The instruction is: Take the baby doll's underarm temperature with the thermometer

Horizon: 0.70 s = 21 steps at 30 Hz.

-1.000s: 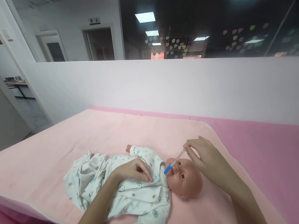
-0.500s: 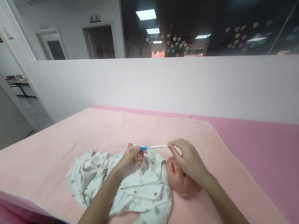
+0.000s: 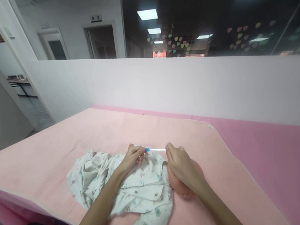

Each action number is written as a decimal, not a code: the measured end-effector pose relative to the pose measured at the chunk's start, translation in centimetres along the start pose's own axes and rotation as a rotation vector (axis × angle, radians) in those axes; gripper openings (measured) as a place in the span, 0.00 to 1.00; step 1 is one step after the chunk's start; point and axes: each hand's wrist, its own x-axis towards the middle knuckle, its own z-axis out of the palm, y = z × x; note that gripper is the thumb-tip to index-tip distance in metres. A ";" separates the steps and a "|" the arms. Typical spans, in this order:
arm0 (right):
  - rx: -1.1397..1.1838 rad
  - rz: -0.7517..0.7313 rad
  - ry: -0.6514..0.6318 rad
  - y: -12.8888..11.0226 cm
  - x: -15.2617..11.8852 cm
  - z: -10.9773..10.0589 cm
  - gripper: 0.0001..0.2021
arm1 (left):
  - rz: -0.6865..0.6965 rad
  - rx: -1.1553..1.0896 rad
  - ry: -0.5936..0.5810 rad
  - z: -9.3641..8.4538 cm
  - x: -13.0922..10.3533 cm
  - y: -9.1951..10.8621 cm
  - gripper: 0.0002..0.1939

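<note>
A thin clear thermometer (image 3: pixel 157 149) with a blue end is stretched level between my two hands. My left hand (image 3: pixel 134 156) pinches the blue end, above the chest of a baby doll. My right hand (image 3: pixel 180 162) grips the clear end, its fingers curled in front of the doll's head (image 3: pixel 180 188), so the doll's face is mostly hidden. The doll lies on its back in a white printed outfit (image 3: pixel 144 186) with small snaps down the front. The outfit's lower part lies bunched to the left, and one sleeve reaches toward me.
Beneath the doll spreads a peach pad (image 3: pixel 61 136) over a pink cover (image 3: pixel 276 142). A white half wall (image 3: pixel 163 86) with a dark window (image 3: pixel 209 13) above it stands behind. At the left is a doorway with a desk (image 3: pixel 19 82) beyond.
My right hand has turned and closed further round the thermometer's clear end, shifting slightly left and now covering the doll's face. My left hand has stayed nearly in place, covering more of the blue end.
</note>
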 end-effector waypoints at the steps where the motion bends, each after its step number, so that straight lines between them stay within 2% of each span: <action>1: 0.063 0.039 -0.002 -0.1 0.1 0.1 0.16 | 0.002 -0.002 -0.002 0.0 0.0 -0.1 0.22; 6: 0.418 0.247 0.009 1.0 0.8 -0.3 0.21 | -0.043 -0.031 -0.085 0.6 -0.1 0.0 0.25; 10: 0.709 0.381 0.133 3.2 1.2 -2.3 0.23 | -0.086 -0.114 -0.166 1.2 0.0 0.3 0.31; 13: 0.748 0.455 0.212 4.8 1.1 -3.3 0.24 | -0.096 -0.088 -0.171 1.3 0.0 0.5 0.30; 17: 0.818 0.477 0.146 5.7 1.0 -3.0 0.24 | -0.109 0.025 -0.238 1.2 -0.3 0.8 0.26; 21: 0.846 0.455 0.116 5.4 1.1 -2.8 0.25 | -0.093 0.084 -0.258 1.1 -0.4 0.9 0.25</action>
